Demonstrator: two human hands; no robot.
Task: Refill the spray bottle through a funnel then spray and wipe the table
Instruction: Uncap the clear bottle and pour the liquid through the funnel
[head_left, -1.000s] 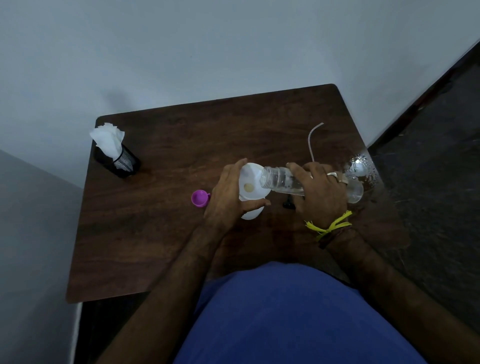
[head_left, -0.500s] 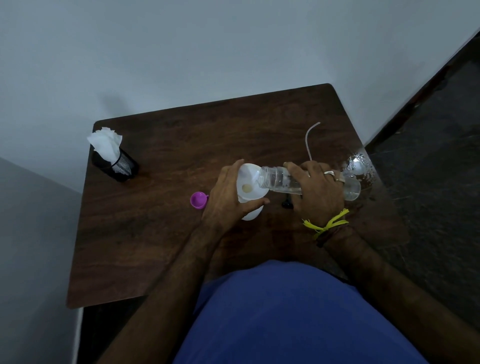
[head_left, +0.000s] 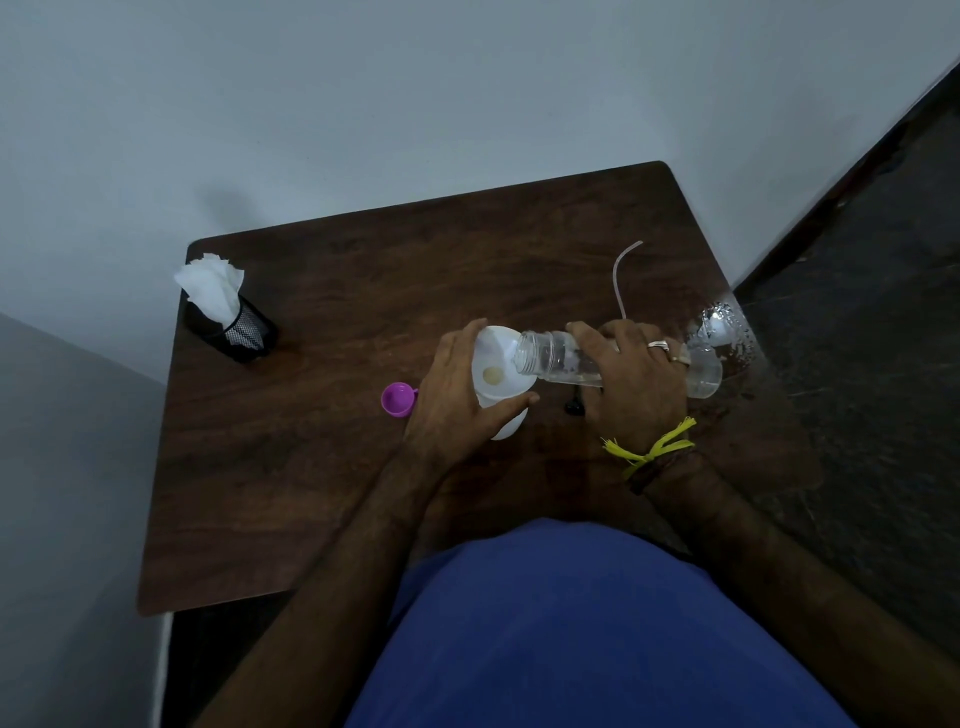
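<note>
The left hand (head_left: 457, 395) has its fingers curled around the white funnel (head_left: 496, 366) and the white spray bottle (head_left: 506, 426) under it, thumb pressed across the near side where funnel meets bottle. The right hand (head_left: 631, 382) is wrapped around a clear water bottle (head_left: 556, 358), tipped almost flat, its open mouth lying over the funnel's rim (whether water is running cannot be told). Two rings show on that hand, and a yellow thread band (head_left: 649, 449) sits at the wrist.

Just left of the left hand a purple cap (head_left: 397, 399) lies on the dark wooden table (head_left: 322, 467). A small black piece (head_left: 574, 407) rests on the table between the hands. Beyond the right hand a thin curved tube (head_left: 621, 275) lies on the wood, and a shiny clear object (head_left: 722, 325) sits near the table's right edge. At the far left corner a black mesh cup (head_left: 241, 330) holds white tissues (head_left: 210, 283). A blue garment (head_left: 571, 634) fills the foreground.
</note>
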